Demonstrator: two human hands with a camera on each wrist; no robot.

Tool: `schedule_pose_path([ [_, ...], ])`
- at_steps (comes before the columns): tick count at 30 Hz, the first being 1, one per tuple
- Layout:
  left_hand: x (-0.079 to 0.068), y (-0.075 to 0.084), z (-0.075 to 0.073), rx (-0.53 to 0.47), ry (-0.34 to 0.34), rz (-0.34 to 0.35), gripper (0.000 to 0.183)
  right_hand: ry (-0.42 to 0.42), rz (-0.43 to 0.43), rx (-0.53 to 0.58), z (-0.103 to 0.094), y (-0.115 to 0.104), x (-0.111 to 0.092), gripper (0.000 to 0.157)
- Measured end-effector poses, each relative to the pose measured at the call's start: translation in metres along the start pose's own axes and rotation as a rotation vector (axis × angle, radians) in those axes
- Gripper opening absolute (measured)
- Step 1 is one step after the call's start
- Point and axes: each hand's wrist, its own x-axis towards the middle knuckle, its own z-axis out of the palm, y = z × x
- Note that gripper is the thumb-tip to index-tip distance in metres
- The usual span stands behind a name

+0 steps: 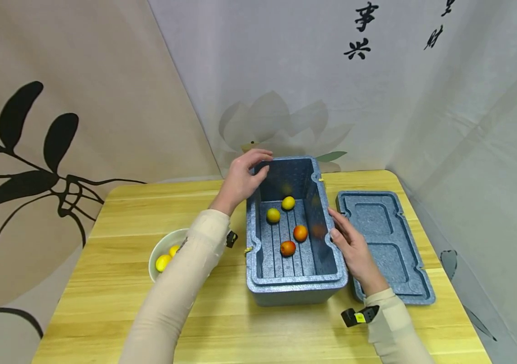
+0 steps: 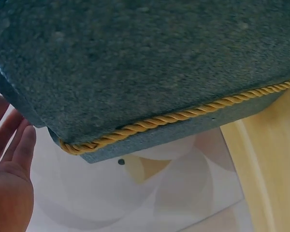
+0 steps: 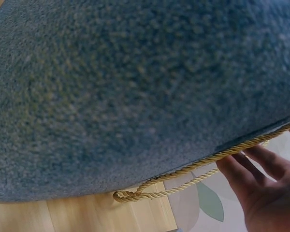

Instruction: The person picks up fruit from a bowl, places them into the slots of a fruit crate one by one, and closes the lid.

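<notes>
Loose fruit, low sleeve

The left hand (image 1: 242, 178), fingers loosely bent and holding nothing, is by the far-left corner of the box (image 1: 295, 283), mid-table; the right hand (image 1: 353, 248), fingers extended, touches its right side. Tilting might roll the four fruits (image 1: 288, 248) (nothing divides them); a dropping left sleeve (image 1: 172, 298) could jostle the bowl (image 1: 155, 250).

Box (image 1: 297, 286) on table (image 1: 222, 323), fruit (image 1: 300, 233) inside; bowl (image 1: 151, 260) left, lid (image 1: 387, 238) right
</notes>
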Motion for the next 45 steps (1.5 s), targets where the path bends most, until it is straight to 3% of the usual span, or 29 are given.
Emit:
schedule_pose_path([
  [9,-0.008,-0.009,-0.003,-0.098,0.045,0.021,0.022,-0.004,0.009,0.008,0.000,0.000,-0.001,0.047],
  [21,-0.029,-0.014,-0.020,-0.207,0.153,0.058,0.024,0.001,0.029,0.006,0.000,-0.001,0.000,0.047],
  [24,-0.032,-0.011,-0.024,-0.213,0.167,0.080,0.024,0.005,0.023,0.014,-0.001,0.000,-0.001,0.047],
  [31,-0.041,0.022,-0.042,-0.204,0.195,0.113,0.023,0.005,0.018,0.021,0.000,0.000,-0.001,0.047],
  [40,-0.055,0.022,-0.066,-0.194,0.244,0.083,0.024,0.003,0.031,-0.002,-0.001,0.001,0.000,0.046],
  [45,-0.072,0.021,-0.079,-0.179,0.269,0.047,0.023,0.006,0.027,-0.004,0.001,-0.001,-0.001,0.046],
])
